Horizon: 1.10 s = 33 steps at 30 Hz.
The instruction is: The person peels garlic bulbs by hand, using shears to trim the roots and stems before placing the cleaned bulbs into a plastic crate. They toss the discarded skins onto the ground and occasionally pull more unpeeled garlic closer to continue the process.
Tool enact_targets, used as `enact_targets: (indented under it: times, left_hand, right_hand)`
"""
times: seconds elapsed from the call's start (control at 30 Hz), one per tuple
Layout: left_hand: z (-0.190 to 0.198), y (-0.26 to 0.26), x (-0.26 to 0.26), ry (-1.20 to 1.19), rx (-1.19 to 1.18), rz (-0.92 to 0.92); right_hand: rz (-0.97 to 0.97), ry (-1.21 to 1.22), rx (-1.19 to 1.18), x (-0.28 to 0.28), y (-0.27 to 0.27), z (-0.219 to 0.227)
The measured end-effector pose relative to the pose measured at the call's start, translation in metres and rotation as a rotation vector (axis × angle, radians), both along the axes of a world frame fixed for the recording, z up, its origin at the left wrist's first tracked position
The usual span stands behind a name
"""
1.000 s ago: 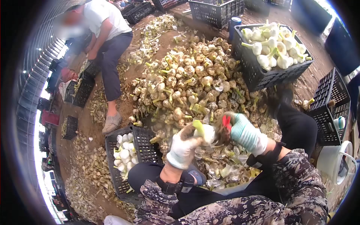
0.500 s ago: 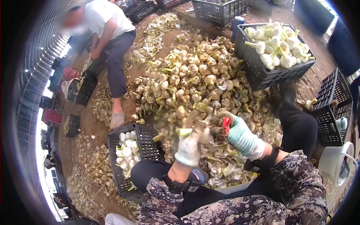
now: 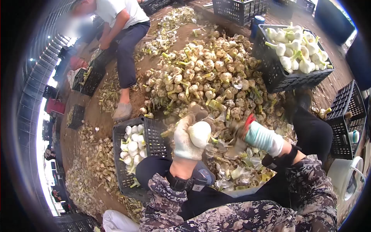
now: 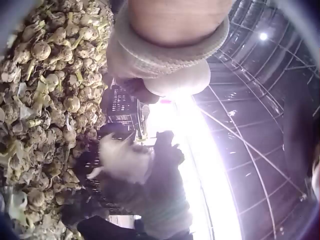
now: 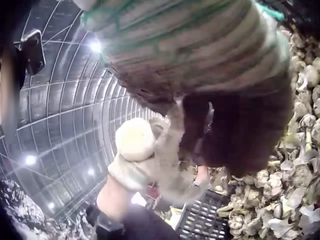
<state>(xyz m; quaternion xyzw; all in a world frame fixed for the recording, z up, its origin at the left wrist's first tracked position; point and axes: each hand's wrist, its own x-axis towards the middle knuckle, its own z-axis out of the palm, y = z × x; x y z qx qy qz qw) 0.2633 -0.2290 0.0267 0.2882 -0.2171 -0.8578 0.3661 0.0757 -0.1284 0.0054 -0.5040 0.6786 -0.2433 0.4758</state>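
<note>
In the head view my left hand (image 3: 183,140), in a whitish glove, grips a clean white garlic bulb (image 3: 200,134), its round side turned up. The same bulb (image 5: 135,139) shows pale beyond my right hand in the right wrist view. To the right, apart from the bulb, my right hand (image 3: 263,137) in a green-and-white glove is curled round a tool with a red part (image 3: 249,120). A thin metal glint (image 5: 210,115) shows below its fingers in the right wrist view; motion blur hides the tool's shape. Both hands are over loose garlic skins (image 3: 237,170).
A heap of soil-stained garlic (image 3: 208,69) lies ahead. White bulbs fill a black crate (image 3: 297,82) at right and partly fill another crate (image 3: 157,141) beside my left knee. A white bucket (image 3: 342,174) stands at right. Another person (image 3: 129,38) bends over crates at left.
My left hand has turned the bulb, so its green stem no longer points up and its round side shows. My right hand has moved away to the right. The view has shifted slightly left.
</note>
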Motion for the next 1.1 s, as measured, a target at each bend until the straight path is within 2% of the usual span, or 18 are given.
enact_targets:
  times: [0.03,0.1,0.17,0.23,0.27,0.37,0.4,0.5,0.57,0.6,0.67,0.77,0.9,0.93,0.97,1.0,1.07,1.1]
  left_hand:
    - [0.003,0.0,0.0,0.054,0.102,0.004]
    - [0.012,0.003,-0.004,0.107,0.206,0.001]
    - [0.02,0.01,-0.009,0.138,0.151,0.062]
    - [0.0,0.005,0.012,0.128,0.212,-0.002]
    - [-0.005,0.007,0.016,0.185,0.143,-0.063]
    - [0.003,0.011,-0.002,0.044,0.146,-0.098]
    - [0.006,0.012,-0.001,0.085,0.091,-0.155]
    - [0.013,0.033,-0.026,-0.03,-0.129,-0.045]
    - [-0.022,0.032,-0.028,-0.271,-0.385,-0.204]
    - [0.0,0.046,-0.034,-0.324,-0.375,-0.181]
    - [-0.005,0.039,-0.037,-0.331,-0.381,-0.137]
    - [-0.001,0.023,-0.029,-0.339,-0.285,-0.078]
    - [-0.021,0.01,-0.024,-0.194,-0.186,-0.012]
    - [-0.022,0.01,-0.025,-0.214,-0.173,-0.022]
    - [-0.023,0.011,-0.025,-0.235,-0.159,-0.03]
    - [-0.021,0.013,-0.029,-0.263,-0.131,-0.002]
    - [-0.027,0.012,-0.032,-0.245,-0.125,0.014]
    - [-0.03,0.012,-0.033,-0.224,-0.128,0.021]
  right_hand:
    - [0.09,0.143,0.241,0.003,0.001,-0.001]
    - [0.09,0.584,-0.089,0.006,0.013,0.003]
    - [-0.126,0.051,-0.382,0.006,0.011,0.009]
    - [-0.177,-0.07,-0.616,0.009,0.007,0.008]
    - [-0.288,-0.226,-0.31,0.012,0.012,0.024]
    - [-0.386,-0.088,-0.432,0.013,0.015,0.01]
    - [-0.151,0.002,-0.488,-0.002,0.023,-0.005]
    - [-0.109,-0.989,-0.23,0.001,0.028,0.034]
    - [-0.102,-1.49,-0.068,0.024,0.025,0.01]
    - [-0.107,-1.476,-0.072,0.024,0.026,0.01]
    - [-0.323,-0.741,-0.08,0.018,0.028,0.012]
    - [-0.571,-0.652,-0.055,-0.042,0.026,0.048]
    - [-0.834,-0.373,-0.577,-0.155,0.014,0.057]
    - [-1.049,-0.351,-0.655,-0.165,0.007,0.077]
    - [-1.087,-0.433,-0.523,-0.243,0.008,0.054]
    - [-0.848,0.136,-0.7,-0.293,0.01,0.028]
    - [-0.957,0.223,-0.773,-0.313,0.004,0.025]
    - [-1.32,-0.268,-0.657,-0.31,0.002,0.034]
